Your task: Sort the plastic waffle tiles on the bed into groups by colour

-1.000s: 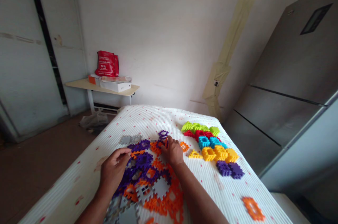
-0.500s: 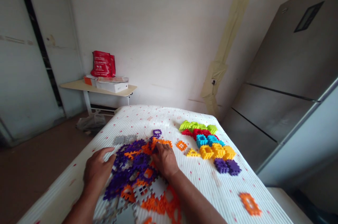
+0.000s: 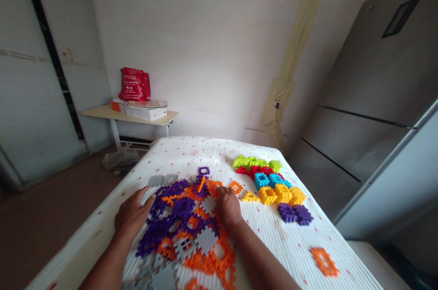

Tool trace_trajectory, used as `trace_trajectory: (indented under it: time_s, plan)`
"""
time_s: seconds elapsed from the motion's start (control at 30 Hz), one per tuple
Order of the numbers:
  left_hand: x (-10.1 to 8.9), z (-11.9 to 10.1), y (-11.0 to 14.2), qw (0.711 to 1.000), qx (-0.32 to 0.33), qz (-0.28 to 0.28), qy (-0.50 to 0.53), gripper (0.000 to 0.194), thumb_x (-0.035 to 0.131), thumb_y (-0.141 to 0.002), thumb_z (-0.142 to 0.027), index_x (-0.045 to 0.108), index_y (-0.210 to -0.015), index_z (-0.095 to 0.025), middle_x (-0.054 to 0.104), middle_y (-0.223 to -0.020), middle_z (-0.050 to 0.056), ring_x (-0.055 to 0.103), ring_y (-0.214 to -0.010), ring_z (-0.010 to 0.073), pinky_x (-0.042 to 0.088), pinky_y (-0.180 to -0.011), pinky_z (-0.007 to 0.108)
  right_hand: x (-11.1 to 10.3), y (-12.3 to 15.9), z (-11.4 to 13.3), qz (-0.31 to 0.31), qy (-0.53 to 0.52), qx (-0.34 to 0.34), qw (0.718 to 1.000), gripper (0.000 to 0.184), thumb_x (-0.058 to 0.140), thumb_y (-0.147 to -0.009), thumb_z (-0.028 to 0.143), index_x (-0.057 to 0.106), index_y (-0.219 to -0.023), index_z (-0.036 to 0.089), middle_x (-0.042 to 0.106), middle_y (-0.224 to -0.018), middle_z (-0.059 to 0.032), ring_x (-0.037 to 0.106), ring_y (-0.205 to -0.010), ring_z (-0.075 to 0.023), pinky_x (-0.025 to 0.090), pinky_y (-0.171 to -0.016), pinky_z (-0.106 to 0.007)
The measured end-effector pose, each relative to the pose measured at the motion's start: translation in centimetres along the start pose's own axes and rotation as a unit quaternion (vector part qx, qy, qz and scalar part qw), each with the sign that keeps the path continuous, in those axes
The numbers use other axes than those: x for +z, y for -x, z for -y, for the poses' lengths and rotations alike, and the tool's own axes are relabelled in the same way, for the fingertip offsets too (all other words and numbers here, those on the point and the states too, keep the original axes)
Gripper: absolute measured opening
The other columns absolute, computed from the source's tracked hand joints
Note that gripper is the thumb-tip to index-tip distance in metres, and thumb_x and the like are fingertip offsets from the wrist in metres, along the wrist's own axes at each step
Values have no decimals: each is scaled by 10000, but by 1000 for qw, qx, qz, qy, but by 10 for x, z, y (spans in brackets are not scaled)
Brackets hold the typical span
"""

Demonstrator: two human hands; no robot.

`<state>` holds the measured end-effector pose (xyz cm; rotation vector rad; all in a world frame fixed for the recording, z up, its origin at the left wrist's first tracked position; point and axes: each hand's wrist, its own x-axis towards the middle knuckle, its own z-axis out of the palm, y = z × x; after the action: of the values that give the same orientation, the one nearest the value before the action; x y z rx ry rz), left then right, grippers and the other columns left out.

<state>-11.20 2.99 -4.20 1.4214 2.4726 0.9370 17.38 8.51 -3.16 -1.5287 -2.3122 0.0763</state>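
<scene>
The mixed pile of notched pieces [image 3: 184, 208] lies on the bed cover [image 3: 270, 244]. At its ten o'clock, the left hand [image 3: 132, 214] is empty, thumb and fingers apart; at two, the right hand [image 3: 228, 205] touches it, its grip unclear. Sorted stacks [image 3: 268, 195] stand beyond, at two.

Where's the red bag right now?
Head view, left side: the red bag sits atop the boxes on the small side table, against the wall.
</scene>
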Motion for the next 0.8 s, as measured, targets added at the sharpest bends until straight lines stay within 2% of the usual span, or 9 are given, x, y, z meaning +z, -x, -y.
trace_trajectory:
  time_s: [0.07, 0.13, 0.27, 0.47, 0.6, 0.8]
  plan:
    - [0, -1, 1, 1000, 4, 15, -14, 502, 366, -845, -454, 573, -1231, -209, 599, -1279, 101, 523, -1190, 323, 408, -978, 460, 0, 0, 4, 9, 5, -11, 1000, 411, 416, -800, -12, 632, -1105, 160, 674, -1054, -64, 595, -989, -159, 319, -1020, -257]
    - [1, -2, 2, 999, 13, 26, -23, 491, 368, -850, -450, 575, -1229, -217, 584, -1300, 90, 508, -1210, 306, 385, -1005, 446, -1, -1, 4, 14, 15, -12, 1000, 403, 403, -815, -8, 637, -1092, 167, 672, -1053, -65, 592, -987, -155, 337, -1000, -247]
    - [4, -2, 3, 998, 31, 35, -34, 482, 361, -858, -432, 572, -1227, -206, 569, -1316, 94, 489, -1229, 288, 368, -1019, 427, -8, -7, -2, 30, 47, -12, 998, 374, 397, -842, 17, 641, -1070, 185, 656, -1068, -73, 568, -1012, -172, 414, -899, -254]
    - [5, 0, 5, 997, 52, 38, -53, 459, 346, -860, -417, 601, -1174, -201, 563, -1312, 93, 490, -1219, 282, 354, -1026, 427, -23, -19, -5, 98, 96, -66, 988, 329, 426, -838, 28, 665, -965, 215, 679, -973, -49, 566, -973, -187, 465, -747, -241]
    - [6, 2, 4, 995, 60, 40, -67, 474, 321, -869, -434, 597, -1178, -204, 553, -1319, 95, 484, -1224, 281, 356, -1023, 419, -30, -25, -6, 133, 126, -89, 979, 362, 430, -811, 5, 654, -996, 222, 681, -959, -61, 573, -978, -188, 468, -734, -241]
    - [6, 1, 2, 996, 59, 35, -58, 442, 336, -869, -426, 617, -1139, -216, 568, -1302, 94, 510, -1196, 292, 376, -1002, 434, -33, -28, -6, 152, 150, -117, 970, 306, 443, -809, 9, 646, -967, 173, 675, -948, -83, 574, -968, -208, 468, -707, -247]
